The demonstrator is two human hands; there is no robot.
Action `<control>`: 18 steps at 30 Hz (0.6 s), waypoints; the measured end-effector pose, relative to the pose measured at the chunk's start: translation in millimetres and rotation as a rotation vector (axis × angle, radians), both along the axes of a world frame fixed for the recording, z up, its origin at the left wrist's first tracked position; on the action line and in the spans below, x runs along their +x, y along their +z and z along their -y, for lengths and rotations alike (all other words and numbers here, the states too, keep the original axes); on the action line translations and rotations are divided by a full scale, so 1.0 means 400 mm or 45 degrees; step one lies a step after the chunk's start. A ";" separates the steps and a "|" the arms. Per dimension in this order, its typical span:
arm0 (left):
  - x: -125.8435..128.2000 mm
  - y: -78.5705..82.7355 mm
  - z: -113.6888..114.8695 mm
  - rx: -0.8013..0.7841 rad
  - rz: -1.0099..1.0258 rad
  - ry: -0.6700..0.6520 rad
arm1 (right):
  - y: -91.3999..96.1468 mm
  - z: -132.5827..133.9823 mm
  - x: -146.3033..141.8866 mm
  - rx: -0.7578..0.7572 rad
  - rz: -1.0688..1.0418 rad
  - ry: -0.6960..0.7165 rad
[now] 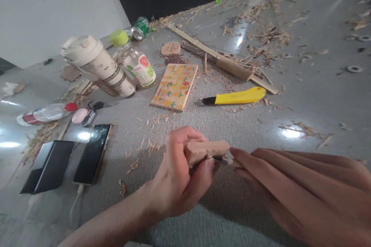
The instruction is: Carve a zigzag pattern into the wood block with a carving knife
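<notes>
A pale carved block of wood (207, 149) is gripped in my left hand (181, 166), the fingers wrapped round its far side and the thumb pressed near its lower edge. My right hand (278, 177) is closed on a wood carving knife (225, 160) with a light handle and a metal collar. Its tip meets the block's near side beside my left thumb; the blade's exact shape is partly hidden. Beyond the hands lie a yellow utility knife (240, 95) and a painted wooden board (175, 87) with orange and green patterns.
Wood shavings (153, 146) are strewn over the grey table. At the left stand a cream tumbler (97, 63) and a green-capped bottle (139, 65). A phone (92, 154) on a cable and a dark folded object (48, 166) lie nearer. Bamboo strips (197, 44) rest farther back.
</notes>
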State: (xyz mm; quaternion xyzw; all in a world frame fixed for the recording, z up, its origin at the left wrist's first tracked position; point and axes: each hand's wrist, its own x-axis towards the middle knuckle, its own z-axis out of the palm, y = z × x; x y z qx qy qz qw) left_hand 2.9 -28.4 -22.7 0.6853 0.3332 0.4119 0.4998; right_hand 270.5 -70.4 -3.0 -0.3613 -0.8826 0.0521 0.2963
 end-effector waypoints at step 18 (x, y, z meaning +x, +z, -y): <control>0.033 0.034 -0.009 -0.625 -0.033 0.056 | -0.023 0.000 0.012 0.157 0.295 -0.204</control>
